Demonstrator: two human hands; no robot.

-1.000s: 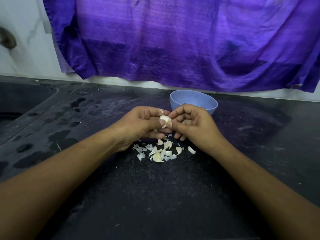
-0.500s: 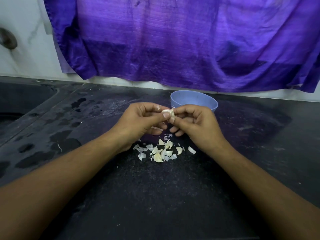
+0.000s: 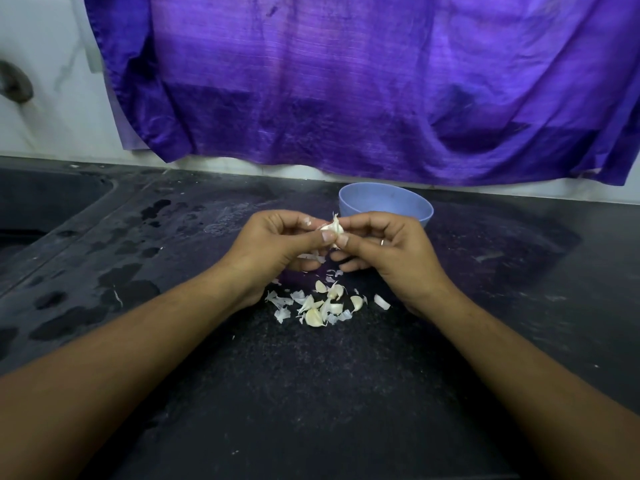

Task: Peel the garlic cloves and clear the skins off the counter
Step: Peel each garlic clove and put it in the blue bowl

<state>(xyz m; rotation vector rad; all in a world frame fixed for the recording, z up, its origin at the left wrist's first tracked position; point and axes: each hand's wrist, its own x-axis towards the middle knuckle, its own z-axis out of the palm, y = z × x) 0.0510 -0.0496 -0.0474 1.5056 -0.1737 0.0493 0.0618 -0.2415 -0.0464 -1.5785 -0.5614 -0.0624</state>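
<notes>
A small white garlic clove [image 3: 333, 229] with a wisp of skin sticking up is pinched between my left hand [image 3: 277, 244] and my right hand [image 3: 388, 251], held above the dark counter. Both thumbs and forefingers meet on it. A strip of skin [image 3: 313, 257] hangs under my left fingers. Below the hands lies a pile of garlic cloves and loose skins [image 3: 323, 304] on the counter. A light blue bowl [image 3: 412, 207] stands just behind my hands; its inside is mostly hidden from here.
The black counter [image 3: 311, 393] carries wet patches at the left [image 3: 114, 282]. A sink basin [image 3: 41, 209] drops away at the far left. A purple cloth [image 3: 346, 88] hangs on the wall behind the bowl.
Both hands have lifted the clove slightly, up toward the bowl's rim. A point of skin now stands up from the clove. The pile on the counter has not moved.
</notes>
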